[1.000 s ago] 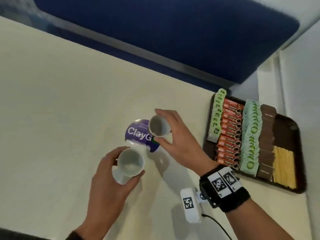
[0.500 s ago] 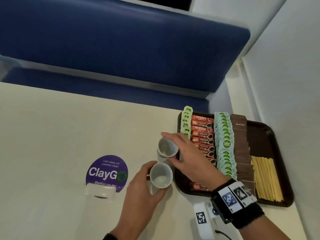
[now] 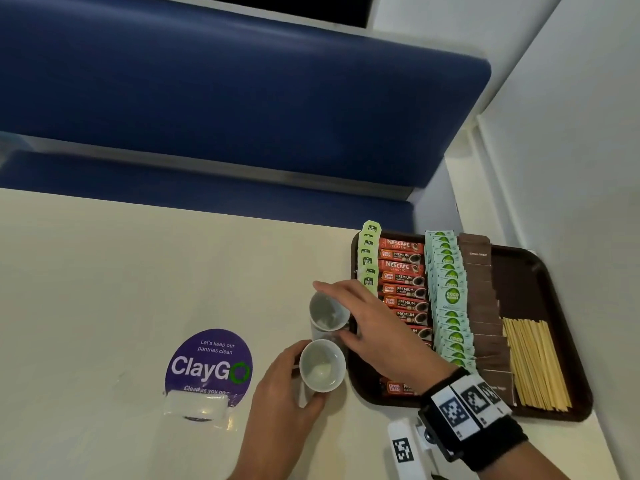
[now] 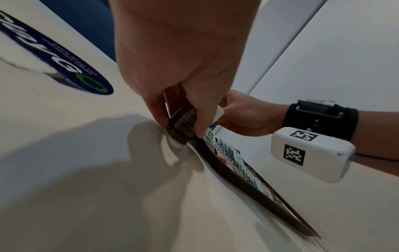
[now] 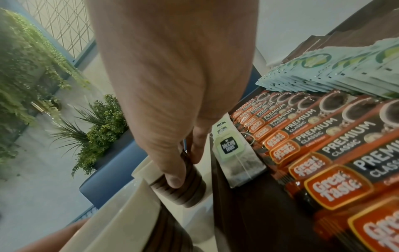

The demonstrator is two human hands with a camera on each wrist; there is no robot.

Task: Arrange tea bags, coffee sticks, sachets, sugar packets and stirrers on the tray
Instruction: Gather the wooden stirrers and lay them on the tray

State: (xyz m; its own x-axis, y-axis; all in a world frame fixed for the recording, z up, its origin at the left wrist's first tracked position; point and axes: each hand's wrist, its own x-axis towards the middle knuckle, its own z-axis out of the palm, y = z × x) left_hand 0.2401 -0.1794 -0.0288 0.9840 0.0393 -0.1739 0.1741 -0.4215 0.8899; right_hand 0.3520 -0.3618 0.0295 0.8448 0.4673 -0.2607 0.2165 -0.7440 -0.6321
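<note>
A dark brown tray (image 3: 554, 271) at the table's right end holds rows of green-tagged tea bags (image 3: 369, 258), red coffee sticks (image 3: 401, 289), pale green sachets (image 3: 450, 299), brown sugar packets (image 3: 481, 299) and wooden stirrers (image 3: 533, 362). Just left of the tray are two small cups, white inside and ribbed brown outside. My left hand (image 3: 304, 379) grips the nearer cup (image 3: 322, 367), whose base is down at the table (image 4: 182, 126). My right hand (image 3: 337, 311) holds the farther cup (image 3: 325, 311) by its side (image 5: 181, 185), next to the tea bags (image 5: 235, 153).
A round purple ClayGo sticker (image 3: 209, 365) with a clear stand (image 3: 195, 407) at its near edge sits on the cream table (image 3: 104, 306), left of the cups. A blue bench back (image 3: 242, 98) runs behind the table. A white wall (image 3: 571, 168) borders the tray's right side.
Both hands carried their cups from over the purple sticker rightward to the tray's left edge. The head view swung up and right, bringing the whole tray into view.
</note>
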